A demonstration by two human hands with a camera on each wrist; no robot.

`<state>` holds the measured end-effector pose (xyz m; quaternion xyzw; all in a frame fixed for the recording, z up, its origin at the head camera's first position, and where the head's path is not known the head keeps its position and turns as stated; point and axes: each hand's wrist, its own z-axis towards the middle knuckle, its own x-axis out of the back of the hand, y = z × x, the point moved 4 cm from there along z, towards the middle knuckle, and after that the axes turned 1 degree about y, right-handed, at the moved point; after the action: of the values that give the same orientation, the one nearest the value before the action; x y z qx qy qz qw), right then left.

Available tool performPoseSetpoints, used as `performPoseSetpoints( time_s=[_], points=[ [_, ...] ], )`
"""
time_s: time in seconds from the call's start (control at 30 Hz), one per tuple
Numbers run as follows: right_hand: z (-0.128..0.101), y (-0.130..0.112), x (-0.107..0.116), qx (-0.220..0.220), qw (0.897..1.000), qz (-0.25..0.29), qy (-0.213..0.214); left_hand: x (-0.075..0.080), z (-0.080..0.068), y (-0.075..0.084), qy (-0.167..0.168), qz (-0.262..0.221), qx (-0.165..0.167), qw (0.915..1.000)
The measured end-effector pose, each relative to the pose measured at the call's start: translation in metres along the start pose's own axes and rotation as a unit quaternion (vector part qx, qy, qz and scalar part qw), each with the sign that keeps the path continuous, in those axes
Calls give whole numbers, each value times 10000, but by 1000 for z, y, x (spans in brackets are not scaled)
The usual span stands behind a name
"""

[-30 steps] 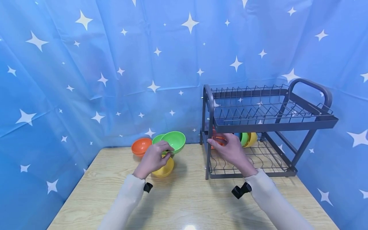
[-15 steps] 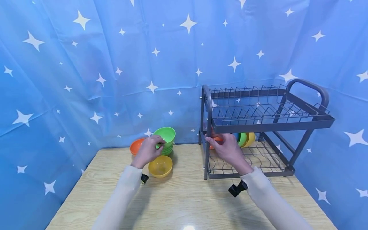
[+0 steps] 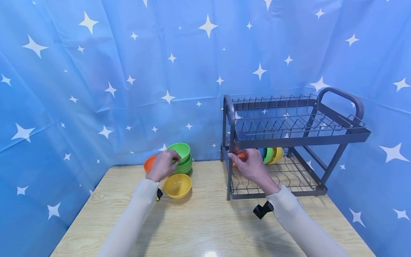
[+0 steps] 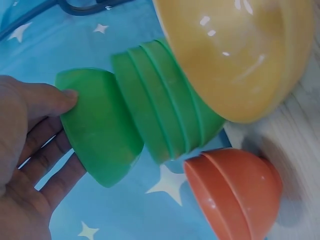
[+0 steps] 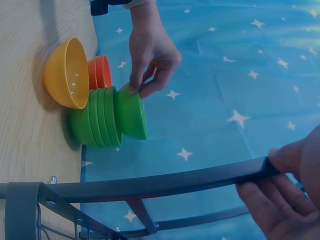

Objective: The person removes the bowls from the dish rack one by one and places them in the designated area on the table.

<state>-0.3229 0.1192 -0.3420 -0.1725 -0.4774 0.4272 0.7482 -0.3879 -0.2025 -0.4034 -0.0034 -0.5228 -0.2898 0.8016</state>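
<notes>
Moved since a second ago: green bowl [image 3: 181, 149], shifted leftward in left hand [image 3: 164, 165]; formerly out over right side of stack [image 3: 184, 167], now more squarely above it. Unchanged: right hand [image 3: 253, 167], on rack [image 3: 303, 141].

Meaning for the work: green bowl apparently lined up with stack, nesting seemingly near; full seating not shown, contact with top rim hard to tell.

Left hand: pinching green bowl at rim, thumb on outer wall, other fingers spread behind. Right hand: gripping rack's left front post [image 3: 229, 184], thumb opposite fingers.

Green bowl: thin-walled, smooth, apparently plastic; round rim, sides tapering to narrow base; slightly tilted. Stack: green bowls of like shape, nested, rims showing as even ridges; near back edge of tabletop [image 3: 199, 221], left of centre. Orange bowls [image 3: 149, 164]: two rims visible, near back left corner. Yellow bowl [image 3: 177, 186]: glossy, bright highlights inside, just in front of stack.

Rack: dark grey, apparently metal, two tiers, rounded handles, bent-wire dividers; toward tabletop's right edge. Lower tier: more bowls [image 3: 276, 155], orange to yellow, tipped on edge. Tabletop: pale wood grain. Curtain [image 3: 135, 53] behind: blue, creased, printed with white stars.
</notes>
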Motion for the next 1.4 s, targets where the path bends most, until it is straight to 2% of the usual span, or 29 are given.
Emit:
performPoseSetpoints(
  time_s=[0.2, 0.37, 0.73, 1.17, 1.4],
  points=[
    [1, -1, 0, -17, 10000, 19, -4, -7, 3, -9, -243, -61, 122, 9996],
    [0, 0, -1, -106, 9999, 47, -41, -17, 2, -15, -414, 95, 136, 9990],
    [-2, 2, -3, -135, 9999, 93, -1, -23, 0, -15, -345, 115, 18, 9993],
    [-1, 1, -2, -173, 9997, 157, -65, -28, 0, -15, -674, 49, 532, 9963],
    [-1, 1, -2, -265, 9993, 179, -168, -30, -2, -6, -601, -85, 683, 9958]
  ],
)
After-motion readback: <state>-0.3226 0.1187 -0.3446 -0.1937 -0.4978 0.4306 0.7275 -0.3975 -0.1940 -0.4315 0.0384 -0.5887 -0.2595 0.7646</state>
